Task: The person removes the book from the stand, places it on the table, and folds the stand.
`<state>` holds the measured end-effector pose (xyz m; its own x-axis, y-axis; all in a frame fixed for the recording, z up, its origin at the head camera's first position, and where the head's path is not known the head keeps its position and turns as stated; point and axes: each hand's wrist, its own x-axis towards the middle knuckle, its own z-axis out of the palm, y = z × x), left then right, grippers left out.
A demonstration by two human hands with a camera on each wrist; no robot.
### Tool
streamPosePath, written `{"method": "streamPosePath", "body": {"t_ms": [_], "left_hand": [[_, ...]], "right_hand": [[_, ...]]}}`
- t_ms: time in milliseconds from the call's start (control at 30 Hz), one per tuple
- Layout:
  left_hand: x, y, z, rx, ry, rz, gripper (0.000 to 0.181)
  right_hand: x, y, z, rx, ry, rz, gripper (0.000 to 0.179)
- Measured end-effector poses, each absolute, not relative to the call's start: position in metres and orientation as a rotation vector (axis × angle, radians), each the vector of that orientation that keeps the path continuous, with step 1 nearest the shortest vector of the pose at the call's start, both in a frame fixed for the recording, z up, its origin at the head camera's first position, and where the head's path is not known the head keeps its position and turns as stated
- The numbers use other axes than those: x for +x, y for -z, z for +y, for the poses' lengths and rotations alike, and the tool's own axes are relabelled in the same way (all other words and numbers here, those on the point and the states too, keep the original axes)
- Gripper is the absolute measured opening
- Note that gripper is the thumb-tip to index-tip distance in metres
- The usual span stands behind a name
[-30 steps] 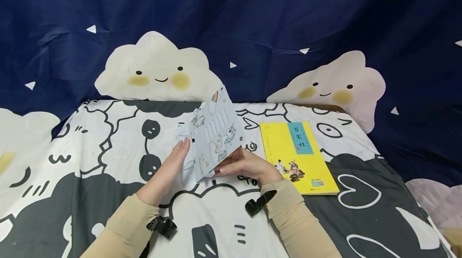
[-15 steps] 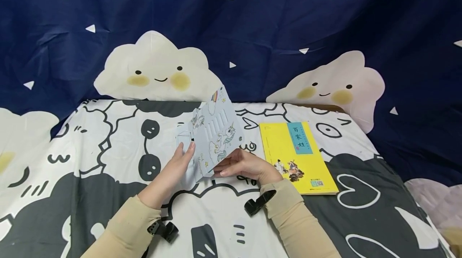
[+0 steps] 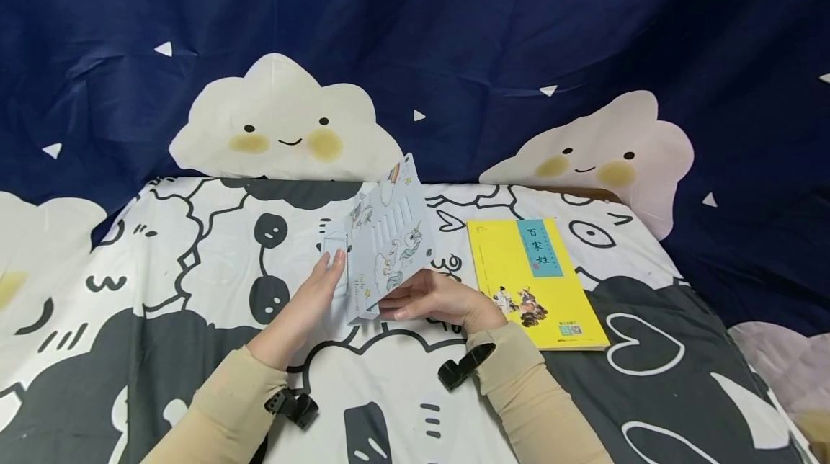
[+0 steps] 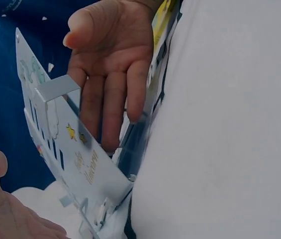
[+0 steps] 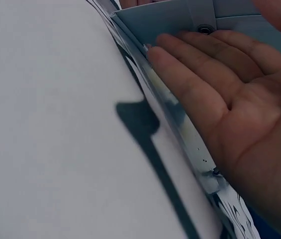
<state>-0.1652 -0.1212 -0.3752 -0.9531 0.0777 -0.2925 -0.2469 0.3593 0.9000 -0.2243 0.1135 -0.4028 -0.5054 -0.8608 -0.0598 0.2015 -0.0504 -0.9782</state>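
A pale blue folding book stand [image 3: 382,262], printed with unicorns and cut with slots, stands tilted on the bed in the head view. My left hand [image 3: 311,302] is at its left side with the thumb up; its lower fingers are hidden there. My right hand [image 3: 447,298] reaches in under the raised panel from the right. The right wrist view shows that hand [image 5: 249,109] palm up, its fingers nearly straight along the panel's inner side. In the left wrist view, a bent metal bracket [image 4: 59,88] juts from the panel, and part of my left hand [image 4: 6,209] shows.
A yellow book [image 3: 499,255] with a blue title label lies flat right of the stand. Cartoon-printed bedding [image 3: 214,248] spreads beneath everything. A dark blue cloth [image 3: 454,39] with cloud shapes hangs behind. Each wrist bears a small black camera.
The stand's panel has turned slightly and its top edge shifted a little right. My left thumb moved away from the fingers, then back. The right hand has hardly moved.
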Motion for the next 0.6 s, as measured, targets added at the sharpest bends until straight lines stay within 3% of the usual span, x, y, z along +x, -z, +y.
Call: {"method": "streamPosePath", "body": {"t_ms": [300, 600], "left_hand": [[-0.171, 0.380, -0.128, -0.092, -1.662, 2.348, 0.086], [-0.177, 0.383, -0.131, -0.089, -1.676, 2.349, 0.088]], "right_hand": [[-0.220, 0.399, 0.108, -0.806, 1.629, 1.371, 0.069], [-0.216, 0.396, 0.103, -0.793, 1.596, 1.357, 0.083]]}}
